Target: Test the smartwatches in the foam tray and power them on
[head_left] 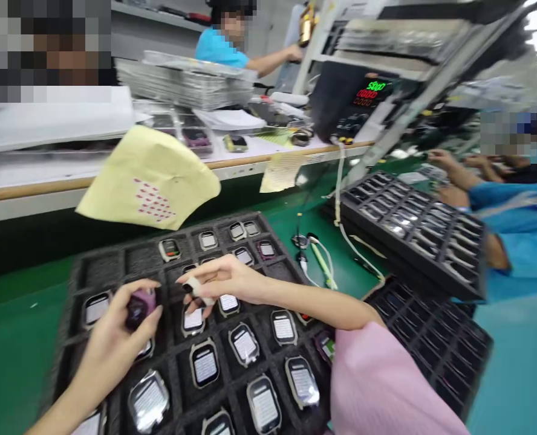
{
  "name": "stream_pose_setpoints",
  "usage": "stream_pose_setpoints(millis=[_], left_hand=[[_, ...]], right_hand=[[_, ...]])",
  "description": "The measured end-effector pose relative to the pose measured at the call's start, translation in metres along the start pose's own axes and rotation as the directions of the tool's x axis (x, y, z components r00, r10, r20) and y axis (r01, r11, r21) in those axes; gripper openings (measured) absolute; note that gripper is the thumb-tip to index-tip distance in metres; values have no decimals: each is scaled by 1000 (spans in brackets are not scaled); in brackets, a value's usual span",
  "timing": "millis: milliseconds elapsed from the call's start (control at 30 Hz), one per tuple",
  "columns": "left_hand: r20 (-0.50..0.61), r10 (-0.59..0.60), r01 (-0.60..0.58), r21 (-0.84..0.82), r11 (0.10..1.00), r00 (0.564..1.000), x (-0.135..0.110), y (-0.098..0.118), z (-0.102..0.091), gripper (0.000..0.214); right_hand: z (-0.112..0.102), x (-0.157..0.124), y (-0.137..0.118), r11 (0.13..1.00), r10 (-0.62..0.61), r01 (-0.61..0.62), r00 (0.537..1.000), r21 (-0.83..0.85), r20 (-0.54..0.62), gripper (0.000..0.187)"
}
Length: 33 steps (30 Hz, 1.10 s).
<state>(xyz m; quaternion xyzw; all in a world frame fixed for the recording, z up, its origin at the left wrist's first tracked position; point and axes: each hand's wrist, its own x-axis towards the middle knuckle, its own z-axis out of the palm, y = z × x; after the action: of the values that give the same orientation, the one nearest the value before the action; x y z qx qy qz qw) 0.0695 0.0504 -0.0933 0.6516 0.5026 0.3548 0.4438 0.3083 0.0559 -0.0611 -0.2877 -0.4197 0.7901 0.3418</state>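
Observation:
My left hand grips a purple smartwatch case, its dark round back turned partly toward me. Just right of it, my right hand is bent over the tray with its fingers closed around a small pale piece with a dark end; its kind is not clear. Beneath both hands lies a black foam tray divided into square compartments. Several strapless smartwatches with lit white screens, such as this watch, lie in it. One watch shows a dark, coloured screen.
A yellow paper sheet hangs from the shelf edge. Right of the tray lie a green-and-white cable and stacked black trays of parts. A power supply with lit digits stands on the shelf. Co-workers sit opposite and right, one blue sleeve nearby.

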Motion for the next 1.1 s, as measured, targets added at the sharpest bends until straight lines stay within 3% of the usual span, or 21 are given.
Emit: stream_pose_setpoints(millis=[233, 400, 533, 767, 1100], left_hand=[[215, -191, 263, -386, 884, 958, 12, 22, 5, 57], [296, -168, 325, -635, 700, 940, 11, 23, 1, 38], [308, -157, 334, -689, 643, 938, 11, 21, 0, 31], [230, -113, 246, -709, 661, 966, 8, 11, 5, 46], [273, 34, 172, -694, 700, 962, 4, -2, 7, 54]], right_hand=[[-3, 9, -6, 995, 67, -71, 996, -74, -60, 41], [-4, 13, -6, 995, 92, -94, 994, -38, -54, 39], [-3, 14, -6, 998, 66, -66, 997, -11, -41, 36], [-4, 13, -3, 999, -13, 10, 998, -50, -58, 34], [-2, 8, 1, 972, -103, 82, 991, -220, -83, 42]])
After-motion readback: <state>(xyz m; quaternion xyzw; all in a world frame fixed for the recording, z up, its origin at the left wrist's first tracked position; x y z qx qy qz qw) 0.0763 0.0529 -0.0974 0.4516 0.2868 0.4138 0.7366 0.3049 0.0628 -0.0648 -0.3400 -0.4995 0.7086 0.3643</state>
